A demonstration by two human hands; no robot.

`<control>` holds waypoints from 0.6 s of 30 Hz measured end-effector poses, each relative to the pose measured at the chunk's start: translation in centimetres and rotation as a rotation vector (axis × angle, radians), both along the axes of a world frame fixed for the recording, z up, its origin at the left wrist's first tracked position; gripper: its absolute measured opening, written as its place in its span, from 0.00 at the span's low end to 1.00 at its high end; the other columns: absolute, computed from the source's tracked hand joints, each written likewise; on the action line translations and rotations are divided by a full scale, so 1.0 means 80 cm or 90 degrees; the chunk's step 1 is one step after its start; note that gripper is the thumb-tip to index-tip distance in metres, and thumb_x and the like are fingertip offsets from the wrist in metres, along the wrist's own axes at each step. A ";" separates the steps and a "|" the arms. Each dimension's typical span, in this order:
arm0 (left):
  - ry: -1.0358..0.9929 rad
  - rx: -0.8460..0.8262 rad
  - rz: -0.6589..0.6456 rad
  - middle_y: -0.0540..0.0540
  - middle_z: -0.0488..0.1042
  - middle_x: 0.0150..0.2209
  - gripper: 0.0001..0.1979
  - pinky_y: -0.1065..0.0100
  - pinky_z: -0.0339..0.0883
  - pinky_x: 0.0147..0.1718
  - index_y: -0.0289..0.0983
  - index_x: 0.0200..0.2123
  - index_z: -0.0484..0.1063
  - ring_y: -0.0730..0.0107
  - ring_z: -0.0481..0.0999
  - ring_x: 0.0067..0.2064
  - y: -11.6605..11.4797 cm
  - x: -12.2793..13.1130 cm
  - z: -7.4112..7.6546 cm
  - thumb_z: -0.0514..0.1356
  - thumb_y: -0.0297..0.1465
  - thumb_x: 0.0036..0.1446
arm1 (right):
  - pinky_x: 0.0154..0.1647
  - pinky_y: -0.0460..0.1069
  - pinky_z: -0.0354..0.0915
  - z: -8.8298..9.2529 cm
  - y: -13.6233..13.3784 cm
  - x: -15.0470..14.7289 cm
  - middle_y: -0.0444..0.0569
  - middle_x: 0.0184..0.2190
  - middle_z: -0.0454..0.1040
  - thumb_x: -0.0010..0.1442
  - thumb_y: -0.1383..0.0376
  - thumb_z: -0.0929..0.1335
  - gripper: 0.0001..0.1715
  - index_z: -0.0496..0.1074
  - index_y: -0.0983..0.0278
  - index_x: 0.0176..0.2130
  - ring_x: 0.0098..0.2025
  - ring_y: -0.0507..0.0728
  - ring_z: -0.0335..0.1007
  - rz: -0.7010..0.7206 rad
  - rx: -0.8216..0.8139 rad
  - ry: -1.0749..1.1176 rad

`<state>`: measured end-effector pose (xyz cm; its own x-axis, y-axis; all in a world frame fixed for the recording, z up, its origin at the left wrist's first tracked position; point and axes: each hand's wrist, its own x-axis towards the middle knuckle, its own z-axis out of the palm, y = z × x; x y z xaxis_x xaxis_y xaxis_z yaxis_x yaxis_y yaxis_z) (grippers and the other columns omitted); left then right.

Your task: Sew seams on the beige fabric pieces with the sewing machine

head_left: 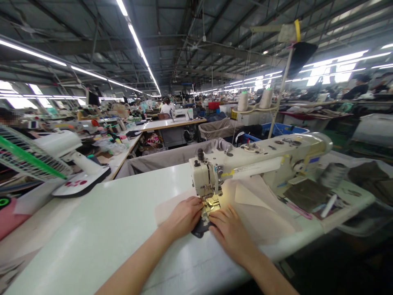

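Beige fabric [260,209] lies under the head of a white sewing machine [204,178], spreading to both sides of the needle. My left hand [186,213] is closed on the fabric just left of the presser foot [211,203], fingers bent and pressed together. On the right, my right hand [229,229] has its thumb and fingers close together at the fabric, in front of the foot. Between both hands a small dark piece with a rounded end [200,229] shows; I cannot tell whether it belongs to the machine. The fingertips partly hide the stitching spot, which a lamp lights.
A white fan [81,170] stands at the left. Thread cones [243,101] sit on a stand behind the machine. Pink-handled scissors [299,209], dark fabric [305,194] and a grey thread cone [333,176] lie right. A cloth-lined bin [172,153] borders the table [123,229].
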<state>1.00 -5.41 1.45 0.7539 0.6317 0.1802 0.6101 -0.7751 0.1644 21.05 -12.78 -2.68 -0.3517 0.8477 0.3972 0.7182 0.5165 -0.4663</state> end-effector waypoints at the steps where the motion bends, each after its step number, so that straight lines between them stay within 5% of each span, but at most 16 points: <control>1: -0.003 -0.001 0.000 0.42 0.76 0.42 0.14 0.60 0.71 0.48 0.38 0.42 0.74 0.60 0.75 0.46 0.000 0.000 -0.001 0.48 0.28 0.70 | 0.68 0.68 0.49 0.000 0.000 0.000 0.49 0.50 0.77 0.70 0.69 0.65 0.12 0.73 0.59 0.50 0.55 0.61 0.69 0.001 0.000 0.001; 13: -0.015 -0.063 0.016 0.43 0.79 0.50 0.21 0.64 0.69 0.53 0.39 0.50 0.76 0.63 0.76 0.51 0.012 -0.011 0.015 0.48 0.19 0.63 | 0.66 0.69 0.52 -0.009 -0.005 0.010 0.53 0.53 0.76 0.72 0.67 0.62 0.14 0.72 0.61 0.52 0.56 0.62 0.69 -0.008 0.030 -0.009; 18: 0.189 -0.040 0.271 0.40 0.77 0.45 0.11 0.62 0.71 0.48 0.38 0.44 0.76 0.59 0.78 0.50 -0.007 -0.025 0.026 0.53 0.28 0.67 | 0.66 0.67 0.56 -0.021 -0.016 0.019 0.55 0.54 0.74 0.68 0.74 0.59 0.22 0.72 0.62 0.54 0.57 0.62 0.68 -0.043 0.107 -0.013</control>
<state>-1.01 -6.01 3.56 0.4411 0.8961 -0.0500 0.8963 -0.4426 -0.0259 22.60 -14.08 -4.38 -0.3055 0.7917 0.5290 0.7622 0.5363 -0.3625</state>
